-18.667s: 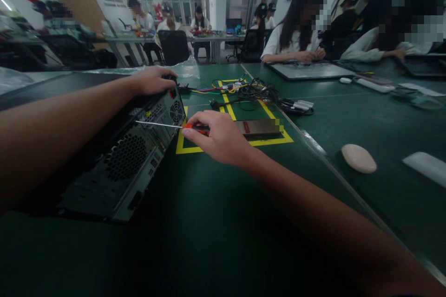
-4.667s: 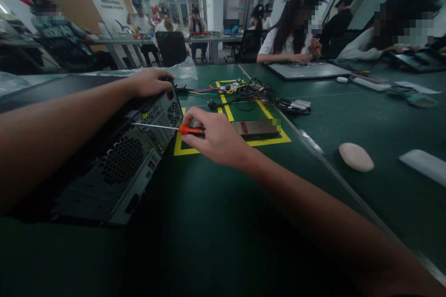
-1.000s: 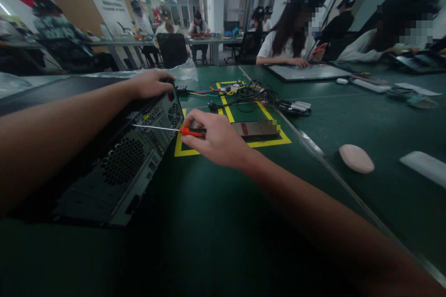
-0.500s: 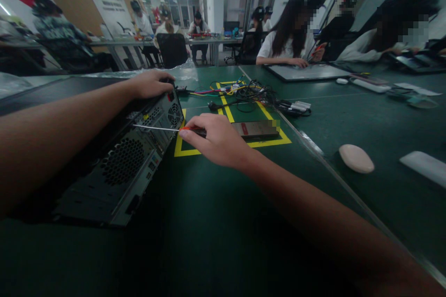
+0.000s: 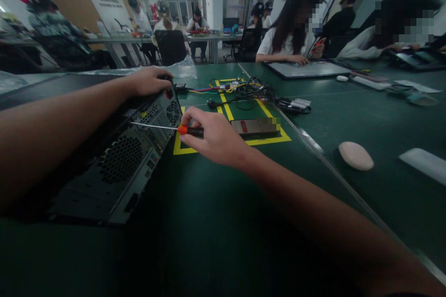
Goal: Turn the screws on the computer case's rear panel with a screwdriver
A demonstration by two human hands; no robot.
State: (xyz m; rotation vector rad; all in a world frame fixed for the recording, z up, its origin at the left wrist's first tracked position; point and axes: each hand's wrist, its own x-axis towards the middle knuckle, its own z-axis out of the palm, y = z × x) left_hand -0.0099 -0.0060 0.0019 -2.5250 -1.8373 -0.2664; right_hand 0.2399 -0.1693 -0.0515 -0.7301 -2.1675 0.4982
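Observation:
A black desktop computer case [image 5: 120, 155] lies on its side at the left, its metal back panel with vent holes and ports turned towards me. My left hand [image 5: 151, 81] grips the far top edge of the case, thumb by the back panel's corner; its other fingertips are partly hidden. In my right hand [image 5: 212, 134] is a screwdriver [image 5: 183, 129] with an orange and black handle, held between thumb and fingers. The long thin shaft points left, and its tip is at the upper edge of the back panel. A screw at the tip cannot be made out.
Yellow tape [image 5: 186, 151] marks the green table [image 5: 195, 222]. A brown flat box [image 5: 256, 127], tangled cables [image 5: 254, 90], a pale rounded object [image 5: 355, 156] and a white bar [image 5: 423, 164] lie rightward. Across the table a person works over a flat panel [image 5: 313, 69].
My right thumb and fingers have opened a little around the handle, so more of its orange part shows. The screwdriver tip stays at the panel edge. My left hand keeps its place.

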